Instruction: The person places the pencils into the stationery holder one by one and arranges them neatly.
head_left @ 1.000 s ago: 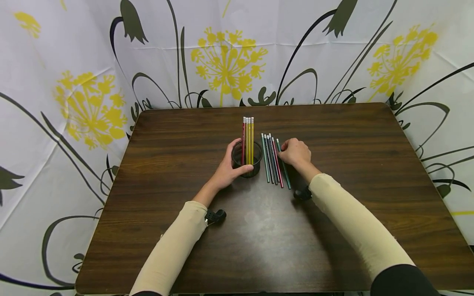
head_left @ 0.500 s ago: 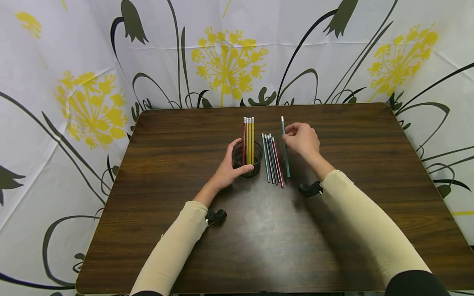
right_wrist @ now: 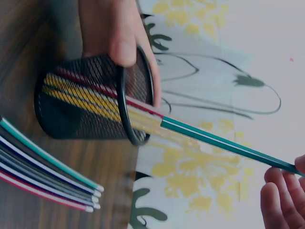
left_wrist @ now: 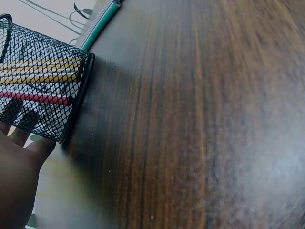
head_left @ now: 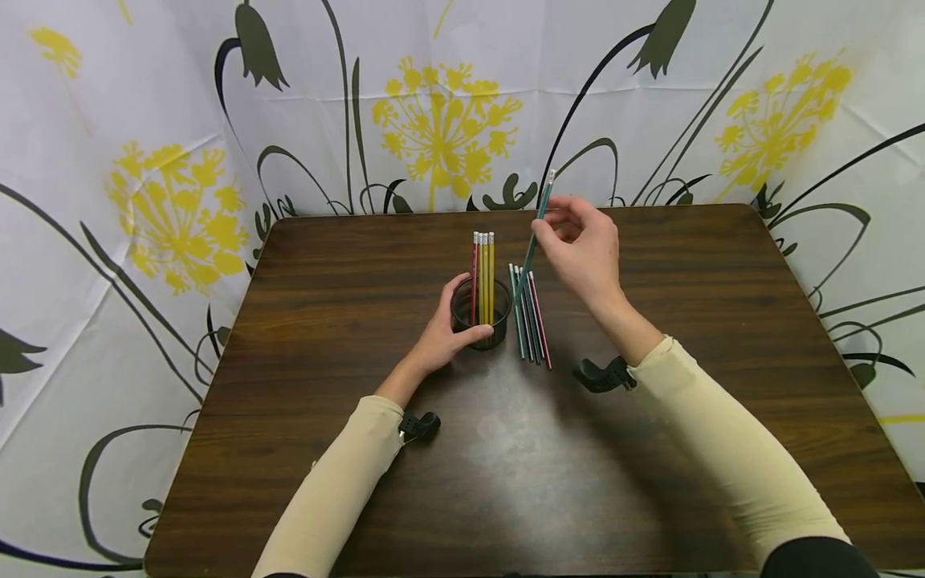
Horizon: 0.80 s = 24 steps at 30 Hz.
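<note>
A black mesh pencil cup (head_left: 497, 335) stands upright on the table, with a red pencil (head_left: 474, 273) and several yellow pencils (head_left: 486, 269) in it, eraser ends up. My left hand (head_left: 446, 327) holds the cup from its left side, thumb in front and fingers behind. With the thumb and fingers of my right hand (head_left: 584, 249) I pinch a teal pencil (head_left: 528, 257) near its eraser end. It slants down to the left, and in the right wrist view its lower end (right_wrist: 167, 123) hangs just outside the cup's mouth, close to the pencils inside.
Right of the cup lies a row of several pencils (head_left: 532, 325), teal, dark and red, side by side on the dark wooden table (head_left: 325, 321). Behind the table hangs a white cloth (head_left: 311, 104) with yellow and olive flowers.
My right hand has picked the teal pencil up from the right end of the row, raised it and tilted it leftward toward the cup. The left hand stays on the cup.
</note>
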Available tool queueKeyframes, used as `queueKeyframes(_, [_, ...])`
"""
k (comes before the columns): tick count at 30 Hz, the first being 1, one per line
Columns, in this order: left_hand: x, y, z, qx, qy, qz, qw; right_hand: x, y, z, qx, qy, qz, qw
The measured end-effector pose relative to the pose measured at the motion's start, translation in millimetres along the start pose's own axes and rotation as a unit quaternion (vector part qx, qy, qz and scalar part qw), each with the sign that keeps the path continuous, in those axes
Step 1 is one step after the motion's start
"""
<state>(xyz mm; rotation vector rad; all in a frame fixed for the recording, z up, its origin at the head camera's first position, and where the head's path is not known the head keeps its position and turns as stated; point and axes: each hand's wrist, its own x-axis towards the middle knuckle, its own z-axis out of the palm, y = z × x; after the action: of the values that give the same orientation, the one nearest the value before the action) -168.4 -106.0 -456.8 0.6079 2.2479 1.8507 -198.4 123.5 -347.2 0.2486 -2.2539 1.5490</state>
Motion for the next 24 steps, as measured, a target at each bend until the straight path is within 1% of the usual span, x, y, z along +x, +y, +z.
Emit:
queueKeyframes(3, [-0.6,1.5,0.4,-0.003,0.0,0.002,1.0,-5.8,-1,6,0.011,-0.024,-0.027,0.9993])
queueKeyframes(7, [-0.1,-0.2,0.7,-0.016,0.0,0.016,0.9998,-14.5,2,14,-0.014,-0.063,-0.043,0.997])
queueKeyframes(11, [0.6,-2.2,0.6,-0.026,-0.002,0.024,0.9994,-22.8,7,21,-0.048,-0.095,-0.048,0.9931])
queueKeyframes(15, [2.0,-3.0,0.2,-0.029,-0.002,0.026,0.9992,-27.7,13,26,-0.065,-0.113,-0.055,0.9899])
queueKeyframes(24, [-0.4,-1.2,-0.3,-0.023,-0.006,0.013,0.9996,-37.5,26,37,-0.091,-0.159,-0.04,0.9822])
